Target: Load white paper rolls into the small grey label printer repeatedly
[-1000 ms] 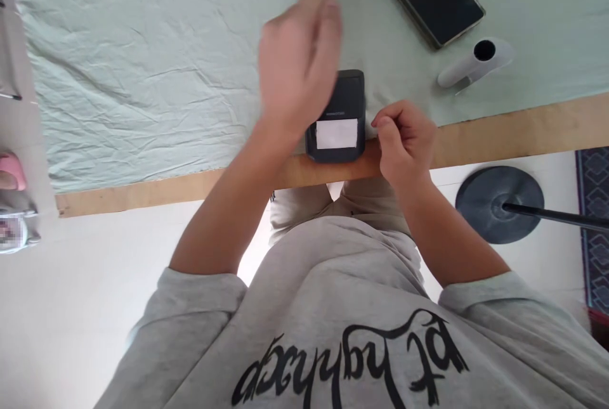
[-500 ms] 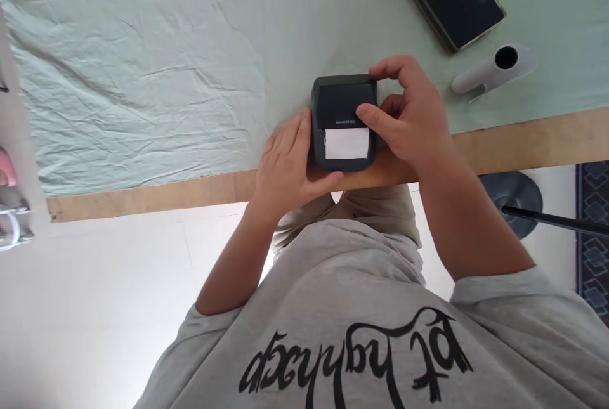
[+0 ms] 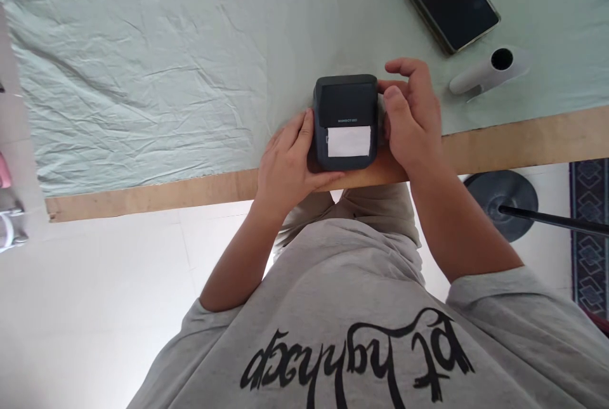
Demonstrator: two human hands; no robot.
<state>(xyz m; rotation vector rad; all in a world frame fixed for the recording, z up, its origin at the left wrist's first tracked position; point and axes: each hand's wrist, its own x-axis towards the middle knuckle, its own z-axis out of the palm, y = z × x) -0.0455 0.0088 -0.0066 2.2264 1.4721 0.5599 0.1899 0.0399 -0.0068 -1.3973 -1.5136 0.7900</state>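
A dark label printer stands at the table's near edge, with a white label lying out at its front. My left hand steadies it, the fingers along its left side and the thumb stretched across in front of its near edge. At the printer's right side is my right hand, its thumb raised and its index finger apart from the others. One of its fingertips reaches the printer's right side; the lower fingers are partly hidden behind the thumb.
A phone-like black slab lies at the back right. Nearer is a white handheld device with a dark round opening. Pale green cloth covers the table up to a bare wooden edge. A round black stand base is on the floor.
My right hand has lifted its thumb off the printer's top, and its index finger has come away from the far right corner. My left hand stays at the printer.
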